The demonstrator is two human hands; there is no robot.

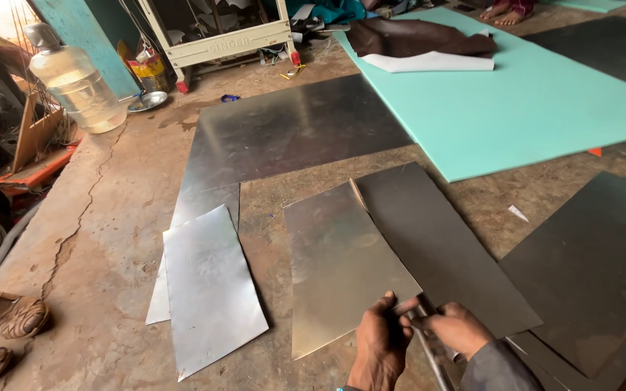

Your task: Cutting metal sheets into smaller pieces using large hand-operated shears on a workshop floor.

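Left hand: the left hand (380,342) is at the bottom middle of the frame, fingers pinched on the near edge of a metal sheet (338,264).
Right hand: the right hand (456,327) is just beside the left one, closed round a thin grey tool (429,355). I cannot tell what kind of tool it is.
Sheet: the shiny sheet is in the middle of the frame, a bit tilted, with its right edge by a dark sheet (443,246).
Dark sheet: it lies flat on the floor (110,217), to the right of the shiny one.
Small sheets: two more shiny pieces (208,286) lie on the floor at lower left, one on top of the other.
Big sheet: a wide grey plate (291,130) lies above the middle.
Foam: a green foam board (516,94) fills the upper right, with brown cloth (418,36) on it.
Bottle: a big clear bottle (74,80) stands at the upper left.
Shoes: brown sandals (5,318) sit at the lower left.
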